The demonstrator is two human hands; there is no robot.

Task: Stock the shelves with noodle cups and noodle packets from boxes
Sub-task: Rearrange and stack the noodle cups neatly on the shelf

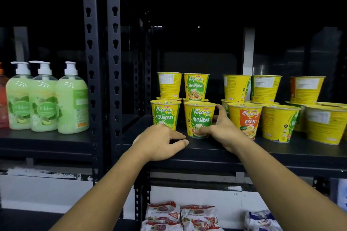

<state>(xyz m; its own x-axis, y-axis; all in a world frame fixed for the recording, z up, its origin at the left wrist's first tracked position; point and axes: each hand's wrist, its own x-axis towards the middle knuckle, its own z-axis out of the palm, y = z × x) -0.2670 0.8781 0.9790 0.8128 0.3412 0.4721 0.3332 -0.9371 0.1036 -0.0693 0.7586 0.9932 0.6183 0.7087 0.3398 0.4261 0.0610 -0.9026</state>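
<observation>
Right hand (221,129) is gripping a yellow paper noodle cup with a green "Vegetarian" label (200,118) low on its body. Thumb is lying across the front near the base, fingers are wrapping round the right side and back. The gripped cup is standing upright near the front edge of the black metal shelf (281,149).

Left hand (161,142) is holding nothing. Its fingers are loosely curled and pointing right, thumb and index slightly apart, and it is sitting at the shelf's front edge just left of the gripped cup. It is overlapping the base of a second Vegetarian cup (165,114); cannot tell if it is touching.

Behind those two, a back pair of yellow cups (170,85) is sitting stacked on lower ones. A yellow cup with an orange "Ayam" label (246,120) is standing just right of the gripped cup, with the right hand's fingers reaching between them. More plain-side yellow cups (279,122) are filling the shelf further right, front row single, back row stacked.

Red-and-white noodle packets (180,215) and blue-and-white packets (262,220) are lying on the level below.

Three green pump soap bottles (44,99) are standing in the left bay, past the black perforated upright (114,62).
</observation>
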